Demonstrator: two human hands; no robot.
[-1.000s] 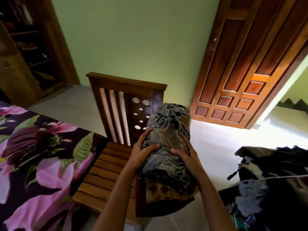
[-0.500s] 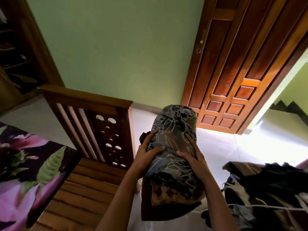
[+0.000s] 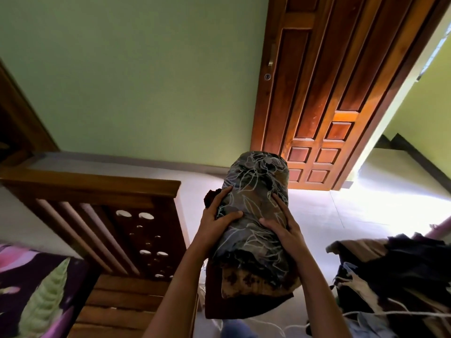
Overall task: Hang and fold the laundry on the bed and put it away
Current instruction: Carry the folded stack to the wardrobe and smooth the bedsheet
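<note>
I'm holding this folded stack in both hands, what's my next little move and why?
Probably slide your left hand under the folded stack: it and your right hand only clasp the sides, and the maroon bottom layer juts out, seemingly unsupported.

A folded stack of dark leaf-patterned laundry [image 3: 253, 215] held upright in midair.

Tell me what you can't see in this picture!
Head view:
- Bundle: inside hidden by its outer cloth.
- Left hand, right hand: palms hidden against the bundle.
- Pile: cut off by right edge; garments too dark to tell.
- Bed: cut off by left and bottom edges.
- Wardrobe: cut off by left edge.
</note>
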